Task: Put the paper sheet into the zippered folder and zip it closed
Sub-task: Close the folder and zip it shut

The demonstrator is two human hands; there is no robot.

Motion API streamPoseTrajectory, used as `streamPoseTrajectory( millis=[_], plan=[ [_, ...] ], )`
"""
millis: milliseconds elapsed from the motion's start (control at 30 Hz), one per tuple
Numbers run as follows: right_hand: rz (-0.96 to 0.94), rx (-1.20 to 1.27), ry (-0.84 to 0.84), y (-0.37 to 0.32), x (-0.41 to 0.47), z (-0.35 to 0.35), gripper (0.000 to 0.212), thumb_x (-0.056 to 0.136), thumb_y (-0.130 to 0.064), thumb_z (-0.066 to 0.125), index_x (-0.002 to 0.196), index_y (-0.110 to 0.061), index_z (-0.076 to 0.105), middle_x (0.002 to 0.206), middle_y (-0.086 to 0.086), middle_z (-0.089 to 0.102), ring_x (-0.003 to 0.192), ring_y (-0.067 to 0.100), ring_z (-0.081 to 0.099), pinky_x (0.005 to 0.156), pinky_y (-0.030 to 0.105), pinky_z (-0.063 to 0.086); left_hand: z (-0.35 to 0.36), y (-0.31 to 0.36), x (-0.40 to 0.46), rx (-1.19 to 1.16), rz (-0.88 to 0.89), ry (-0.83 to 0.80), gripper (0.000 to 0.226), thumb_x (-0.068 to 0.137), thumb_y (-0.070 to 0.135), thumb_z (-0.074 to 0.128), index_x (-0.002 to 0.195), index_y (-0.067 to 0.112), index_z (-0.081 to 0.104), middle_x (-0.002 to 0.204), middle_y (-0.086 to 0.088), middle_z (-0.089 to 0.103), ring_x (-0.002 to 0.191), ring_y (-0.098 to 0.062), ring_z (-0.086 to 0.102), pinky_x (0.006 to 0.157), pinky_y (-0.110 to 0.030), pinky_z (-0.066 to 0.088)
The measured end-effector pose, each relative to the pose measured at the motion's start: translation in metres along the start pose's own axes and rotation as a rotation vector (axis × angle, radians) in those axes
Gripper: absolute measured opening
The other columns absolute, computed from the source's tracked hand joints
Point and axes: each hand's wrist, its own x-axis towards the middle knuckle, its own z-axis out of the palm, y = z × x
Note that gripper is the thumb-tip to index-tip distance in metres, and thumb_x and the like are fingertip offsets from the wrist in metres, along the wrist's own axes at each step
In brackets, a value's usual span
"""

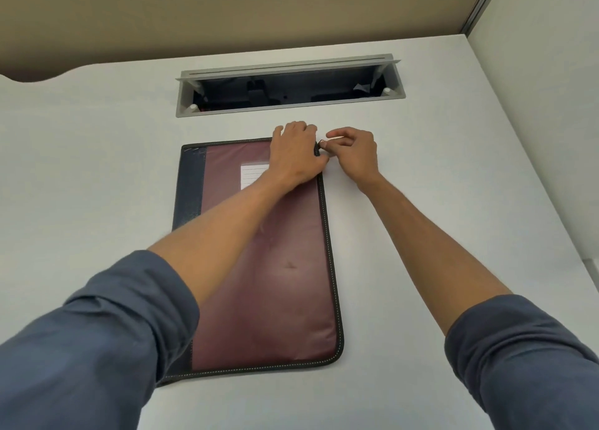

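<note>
The zippered folder lies flat at frame centre on the desk. The left hand presses its upper right corner, palm down; the right hand pinches the zipper pull. The cover looks soft and pliable, so brace near the slider.

We see a white desk – maroon zippered folder flat on it, open cable tray behind.

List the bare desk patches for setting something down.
Free: white desk left of the maroon zippered folder, up to the curved edge; the wide patch right of it, towards the partition; the near strip below it. Crowded: the strip between the folder and the grey cable tray, where the left hand and right hand work the zipper.
</note>
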Motion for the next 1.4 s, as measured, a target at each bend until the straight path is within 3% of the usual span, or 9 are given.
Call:
streamPoseTrajectory(
  millis=[133,367,533,633,800,1067,1267,1333,1400],
  plan=[
    [0.031,0.012,0.017,0.000,0.000,0.001,0.017,0.078,-0.018,0.076,0.095,-0.014,0.071,0.082,0.001,0.076,0.077,0.011,0.073,0.078,0.021,0.052,0.000,0.003,0.011,-0.055,-0.048,-0.021,0.031,0.082,0.039,0.057,0.094,0.013,0.070,0.096,-0.006,0.066,0.091,-0.028,0.060,0.079,-0.036,0.041],
    [0.010,-0.057,0.125,0.003,-0.017,0.004,0.020,0.086,-0.015,0.061,0.103,-0.014,0.071,0.096,0.000,0.074,0.088,0.013,0.070,0.087,0.032,0.056,-0.002,0.010,0.021,-0.143,-0.159,-0.022,0.021,0.081,0.020,0.058,0.092,0.013,0.074,0.092,-0.006,0.072,0.085,-0.028,0.064,0.075,-0.034,0.049],
    [-0.052,-0.296,0.058,0.000,-0.037,0.016,0.027,0.088,-0.041,0.059,0.089,-0.018,0.073,0.085,-0.004,0.073,0.076,0.012,0.065,0.070,0.027,0.050,-0.013,0.014,0.037,-0.108,-0.202,-0.130,0.013,0.072,0.013,0.057,0.081,0.010,0.066,0.078,-0.007,0.062,0.083,-0.030,0.064,0.070,-0.033,0.051],
    [-0.037,-0.358,0.039,-0.004,-0.034,0.023,0.037,0.086,-0.049,0.061,0.079,-0.013,0.069,0.075,-0.002,0.069,0.070,0.018,0.061,0.063,0.032,0.046,-0.020,0.021,0.042,-0.015,-0.117,-0.185,0.005,0.075,0.013,0.057,0.078,0.011,0.053,0.083,-0.011,0.061,0.087,-0.031,0.064,0.072,-0.035,0.050],
    [0.052,-0.248,0.035,-0.002,-0.031,0.024,0.027,0.083,-0.045,0.067,0.079,-0.019,0.069,0.076,-0.007,0.069,0.076,0.017,0.064,0.070,0.034,0.047,-0.025,0.023,0.052,0.033,-0.079,-0.183,0.011,0.081,0.013,0.059,0.082,0.010,0.049,0.076,-0.006,0.052,0.075,-0.024,0.055,0.072,-0.034,0.052],
    [0.077,-0.173,0.045,-0.002,-0.029,0.024,0.025,0.079,-0.041,0.073,0.075,-0.016,0.073,0.072,-0.007,0.070,0.073,0.014,0.066,0.074,0.038,0.054,-0.031,0.009,0.060,-0.067,-0.269,-0.158,0.011,0.082,0.019,0.055,0.089,0.012,0.050,0.081,-0.003,0.055,0.076,-0.023,0.053,0.066,-0.031,0.041],
    [0.065,-0.170,0.044,-0.001,-0.030,0.025,0.024,0.079,-0.040,0.074,0.075,-0.017,0.072,0.072,-0.006,0.069,0.072,0.014,0.065,0.074,0.036,0.055,-0.044,-0.027,0.061,-0.349,-0.494,-0.288,0.032,0.070,0.009,0.072,0.101,0.002,0.064,0.101,-0.012,0.062,0.091,-0.029,0.059,0.073,-0.033,0.049],
    [0.064,-0.174,0.042,-0.003,-0.030,0.026,0.024,0.079,-0.040,0.074,0.075,-0.016,0.072,0.072,-0.006,0.069,0.072,0.013,0.065,0.073,0.035,0.053,-0.042,-0.031,0.060,-0.374,-0.495,-0.298,0.025,0.071,0.009,0.073,0.094,0.002,0.066,0.098,-0.013,0.064,0.090,-0.028,0.061,0.072,-0.032,0.049],
    [0.061,-0.153,0.038,-0.004,-0.031,0.026,0.024,0.080,-0.039,0.075,0.076,-0.015,0.072,0.073,-0.005,0.069,0.072,0.013,0.064,0.074,0.035,0.054,-0.040,-0.031,0.059,-0.378,-0.481,-0.276,0.015,0.073,0.009,0.069,0.086,0.004,0.062,0.091,-0.011,0.064,0.078,-0.024,0.060,0.065,-0.030,0.048]
  ],
)
